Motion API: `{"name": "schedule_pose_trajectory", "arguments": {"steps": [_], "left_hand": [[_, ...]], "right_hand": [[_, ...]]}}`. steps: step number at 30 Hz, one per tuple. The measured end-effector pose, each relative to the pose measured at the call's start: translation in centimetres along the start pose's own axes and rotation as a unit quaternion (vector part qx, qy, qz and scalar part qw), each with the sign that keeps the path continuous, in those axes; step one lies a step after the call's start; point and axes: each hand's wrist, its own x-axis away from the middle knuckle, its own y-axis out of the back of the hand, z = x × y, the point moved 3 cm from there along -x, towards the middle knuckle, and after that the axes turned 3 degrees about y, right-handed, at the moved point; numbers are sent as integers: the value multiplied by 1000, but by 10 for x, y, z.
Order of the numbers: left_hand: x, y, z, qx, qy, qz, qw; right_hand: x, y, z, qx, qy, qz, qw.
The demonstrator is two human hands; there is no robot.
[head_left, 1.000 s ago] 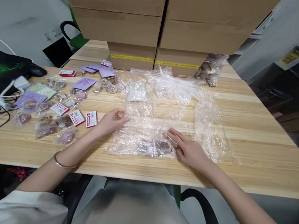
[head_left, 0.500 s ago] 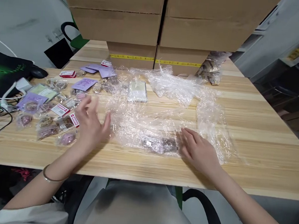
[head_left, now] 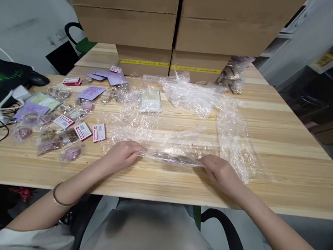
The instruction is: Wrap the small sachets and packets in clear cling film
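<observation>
I see the left hand (head_left: pixel 124 154) and the right hand (head_left: pixel 222 170) well apart, each pinching one end of a folded strip of clear film (head_left: pixel 169 159); the strip lies straight between them, its long axis running from left to right, parallel to the near edge of the table (head_left: pixel 291 167); with fingers at both ends, neither hand is nearer to it than the other, and the forearms reach in from the two sides; something dark and something pinkish show through the folded plastic, though I cannot make out what they are.

Just beyond the strip, away from the body, I see loose film (head_left: pixel 137 120) spread across the wood; a pale green packet (head_left: pixel 151 101) lies past it, somewhat left of the middle; a crumpled heap of film (head_left: pixel 187 91) sits to the right of the packet, and another length of film (head_left: pixel 234 146) runs down toward me beyond the right hand.

To the left of the left hand I find three red-edged tags, the nearest tag (head_left: pixel 99 132) close by, then small clear bags (head_left: pixel 72 153) and purple cards (head_left: pixel 91 92); farthest off, stacked cardboard boxes (head_left: pixel 125 28) wall in the back.
</observation>
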Motion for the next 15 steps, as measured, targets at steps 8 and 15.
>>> {"name": "schedule_pose_trajectory", "arguments": {"steps": [8,15], "left_hand": [[-14,4,0,30,141,-20,989],[-7,-1,4,-193,173,-53,964]], "right_hand": [[-45,-5,-11,61,-272,88,956],[-41,1,-18,151,-237,-20,960]]}}
